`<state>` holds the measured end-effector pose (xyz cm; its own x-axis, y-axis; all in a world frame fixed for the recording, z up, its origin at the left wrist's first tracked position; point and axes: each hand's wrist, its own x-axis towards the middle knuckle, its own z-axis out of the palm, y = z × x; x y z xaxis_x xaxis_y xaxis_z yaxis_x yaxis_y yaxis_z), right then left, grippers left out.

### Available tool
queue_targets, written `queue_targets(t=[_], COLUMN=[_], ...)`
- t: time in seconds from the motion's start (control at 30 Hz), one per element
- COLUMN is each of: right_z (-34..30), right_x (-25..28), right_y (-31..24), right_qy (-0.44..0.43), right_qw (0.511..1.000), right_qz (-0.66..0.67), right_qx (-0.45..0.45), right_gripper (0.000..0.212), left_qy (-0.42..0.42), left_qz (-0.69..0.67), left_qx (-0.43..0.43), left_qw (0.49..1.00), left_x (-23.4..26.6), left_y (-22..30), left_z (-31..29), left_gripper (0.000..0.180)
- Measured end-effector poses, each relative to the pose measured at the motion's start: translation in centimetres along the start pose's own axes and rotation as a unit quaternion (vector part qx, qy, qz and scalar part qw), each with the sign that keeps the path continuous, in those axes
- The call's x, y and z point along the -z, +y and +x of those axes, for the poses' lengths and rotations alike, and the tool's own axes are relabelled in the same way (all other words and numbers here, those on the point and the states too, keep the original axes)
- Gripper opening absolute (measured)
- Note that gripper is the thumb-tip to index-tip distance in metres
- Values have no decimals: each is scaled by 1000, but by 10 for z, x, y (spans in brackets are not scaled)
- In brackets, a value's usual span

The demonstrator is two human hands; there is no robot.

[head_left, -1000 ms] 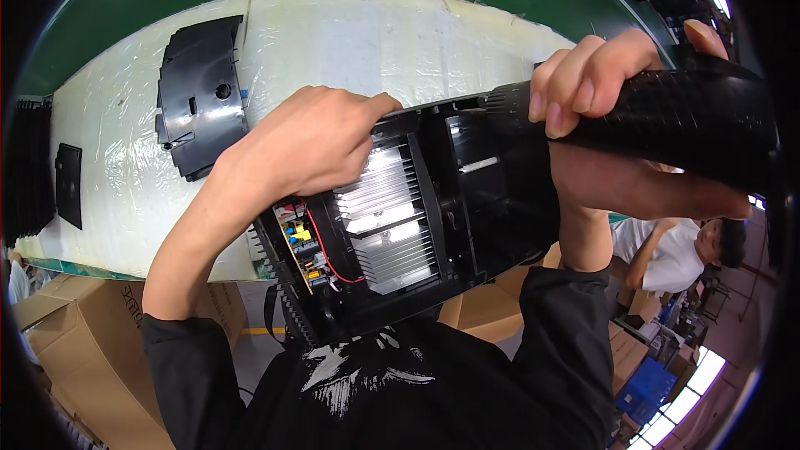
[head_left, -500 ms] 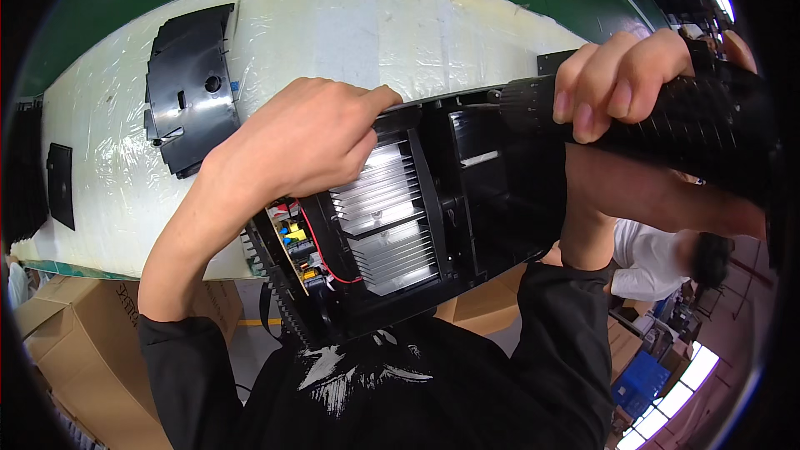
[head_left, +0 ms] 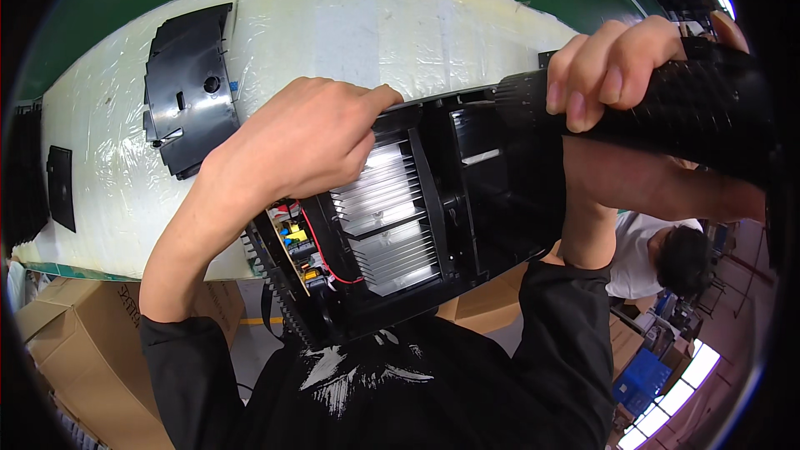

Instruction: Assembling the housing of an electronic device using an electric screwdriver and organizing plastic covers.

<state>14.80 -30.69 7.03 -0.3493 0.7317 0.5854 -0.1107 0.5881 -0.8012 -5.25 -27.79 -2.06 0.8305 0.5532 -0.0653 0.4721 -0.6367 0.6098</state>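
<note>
Tilted in front of my chest is an open black plastic housing (head_left: 508, 208). Inside it lie finned silver metal heat sinks (head_left: 387, 221), a small circuit board (head_left: 300, 250) with yellow and blue components, and a red wire. My left hand (head_left: 308, 137) is closed over the housing's far edge, its fingertips partly hidden. On the right, my right hand (head_left: 612, 71) has its fingers wrapped over a long, dark, rounded black piece with ribs and slots (head_left: 692, 104). That piece overlaps the housing's far right corner; whether they are joined I cannot tell.
A curved black plastic panel (head_left: 192, 92) and a small black plate (head_left: 61, 187) lie on the film-covered pale table (head_left: 333, 25). Cardboard boxes (head_left: 108, 350) stand below at left. Another person (head_left: 650, 258) in white is at the right, near a blue crate (head_left: 642, 379).
My right hand has shifted slightly up and left with the black ribbed piece. The left hand and housing hold nearly still. The other person's head has moved a little left.
</note>
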Motion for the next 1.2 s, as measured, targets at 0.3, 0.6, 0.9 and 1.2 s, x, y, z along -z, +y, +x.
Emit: queue_targets(t=[0.3,0.6,0.9,1.2], right_z=[1,-3,-4,3], right_x=[-5,-9,-6,4], right_y=[8,12,10,24], right_qy=[1,19,-3,-21], right_qw=[999,998,999,988], right_qz=[30,58,47,155], right_qx=[-12,-22,-8,-7], right_gripper=[97,92,93,93], left_qy=[78,109,6,48], left_qz=[64,44,50,56], left_qx=[-44,-81,-17,-5], left_qw=[994,990,999,997], left_x=[-10,-10,-4,-5], left_y=[-9,-10,-4,-7], left_z=[-2,-3,3,0], left_gripper=[20,15,36,42])
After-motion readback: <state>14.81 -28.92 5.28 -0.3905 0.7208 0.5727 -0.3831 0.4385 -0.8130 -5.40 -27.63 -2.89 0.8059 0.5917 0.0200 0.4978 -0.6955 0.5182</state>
